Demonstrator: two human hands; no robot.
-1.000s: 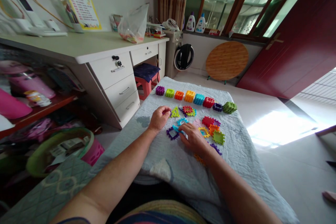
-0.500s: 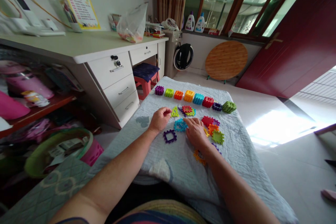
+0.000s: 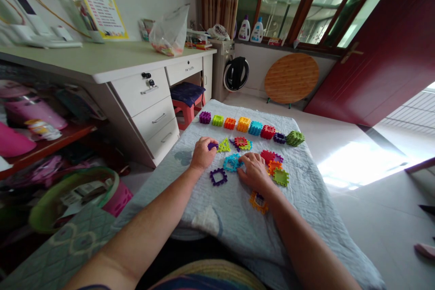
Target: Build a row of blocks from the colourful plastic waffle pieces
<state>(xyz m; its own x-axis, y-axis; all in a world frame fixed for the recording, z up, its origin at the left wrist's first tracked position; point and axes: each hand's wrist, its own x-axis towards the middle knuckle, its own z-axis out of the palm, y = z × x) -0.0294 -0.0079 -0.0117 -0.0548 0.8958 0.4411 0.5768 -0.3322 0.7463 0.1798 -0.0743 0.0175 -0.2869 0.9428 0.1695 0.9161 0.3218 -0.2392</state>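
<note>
My left hand [image 3: 202, 154] rests on the quilt-covered table [image 3: 238, 217], fingers curled round a small purple piece [image 3: 213, 146]. Just right of it lies a yellow-green triangle piece [image 3: 224, 146]. My right hand [image 3: 253, 171] lies with its fingertips pinched at the edge of a cyan square piece [image 3: 232, 162]. A purple square frame piece [image 3: 218, 176] lies below the cyan one. Red, orange and green flat pieces [image 3: 276, 168] lie to the right of my right hand, and an orange frame piece [image 3: 258, 201] is under my wrist.
A row of assembled coloured cubes [image 3: 253, 128] lines the table's far edge. A white desk with drawers [image 3: 149, 95] stands to the left, a red stool [image 3: 185, 111] under it. A round folded table [image 3: 291, 78] leans on the far wall. Green and pink basins [image 3: 73, 197] sit lower left.
My right hand pushed the cyan piece up and right, away from the purple frame, then settled beside it. My left hand closed on a small purple piece.
</note>
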